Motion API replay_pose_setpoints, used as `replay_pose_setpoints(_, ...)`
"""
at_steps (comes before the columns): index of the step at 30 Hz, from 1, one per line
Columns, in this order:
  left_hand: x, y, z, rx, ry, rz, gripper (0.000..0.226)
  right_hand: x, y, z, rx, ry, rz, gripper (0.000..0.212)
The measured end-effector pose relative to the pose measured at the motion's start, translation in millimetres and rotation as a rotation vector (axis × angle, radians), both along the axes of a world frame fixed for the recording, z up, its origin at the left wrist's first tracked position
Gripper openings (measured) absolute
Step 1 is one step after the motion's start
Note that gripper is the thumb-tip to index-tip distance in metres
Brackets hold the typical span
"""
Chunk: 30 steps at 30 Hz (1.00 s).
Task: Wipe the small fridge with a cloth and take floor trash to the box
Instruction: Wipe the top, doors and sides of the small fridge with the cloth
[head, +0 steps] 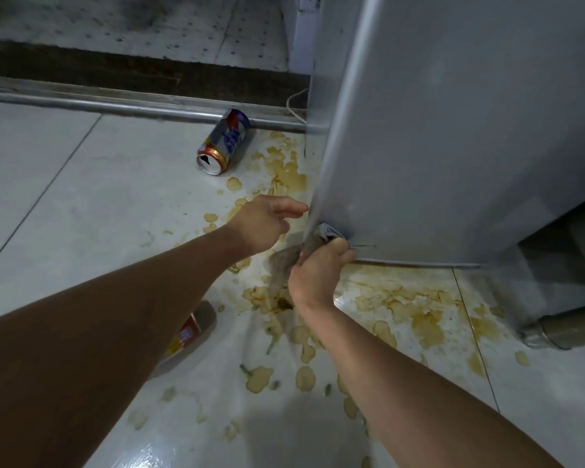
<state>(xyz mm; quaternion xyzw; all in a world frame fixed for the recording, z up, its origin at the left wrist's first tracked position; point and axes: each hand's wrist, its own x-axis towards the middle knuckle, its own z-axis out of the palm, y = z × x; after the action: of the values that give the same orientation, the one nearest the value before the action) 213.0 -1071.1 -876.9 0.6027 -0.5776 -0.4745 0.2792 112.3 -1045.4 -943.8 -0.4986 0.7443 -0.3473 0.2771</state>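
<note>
A bottle [196, 327] lies half hidden under the left forearm, its red label unreadable. The right hand [320, 271] grips the cloth [318, 238] against the fridge [453, 146] door's bottom corner; the left hand [267, 221] hovers loosely spread. Dragging cloth may smear the brown spill [402, 309]. Beyond lies a can [224, 142], lettering illegible.

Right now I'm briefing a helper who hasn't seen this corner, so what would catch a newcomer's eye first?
Brown dried spill stains spread over the pale tiled floor along the foot of the grey small fridge. At the fridge's lower corner the right hand grips a crumpled grey cloth, with the left hand open beside it. An opened silver, blue and red drink can lies on its side near the metal door rail.
</note>
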Motion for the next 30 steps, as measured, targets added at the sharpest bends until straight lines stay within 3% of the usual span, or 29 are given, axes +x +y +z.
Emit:
replay_pose_setpoints(4,9,6,-3,0.004,-0.001,0.023,0.046,-1,3,0,0.046,-0.104,-0.058,0.041)
replay_pose_setpoints(9,13,7,-4,-0.019,-0.024,0.042,0.041,-17,-4,6,0.222,-0.483,-0.401,0.055)
replay_pose_setpoints(11,13,7,-4,-0.018,-0.038,0.063,0.040,-20,-12,6,0.317,-0.644,-0.410,0.057)
replay_pose_setpoints(15,9,5,-5,-0.036,-0.071,0.071,0.041,-15,-18,2,0.410,-0.746,-0.339,0.051)
replay_pose_setpoints(20,3,4,-8,-0.049,-0.097,0.060,0.043,-18,-29,9,0.367,-1.029,-0.533,0.042)
replay_pose_setpoints(30,-32,2,2,-0.180,-0.225,0.194,0.019,-64,-35,4,0.389,-1.059,-0.531,0.043)
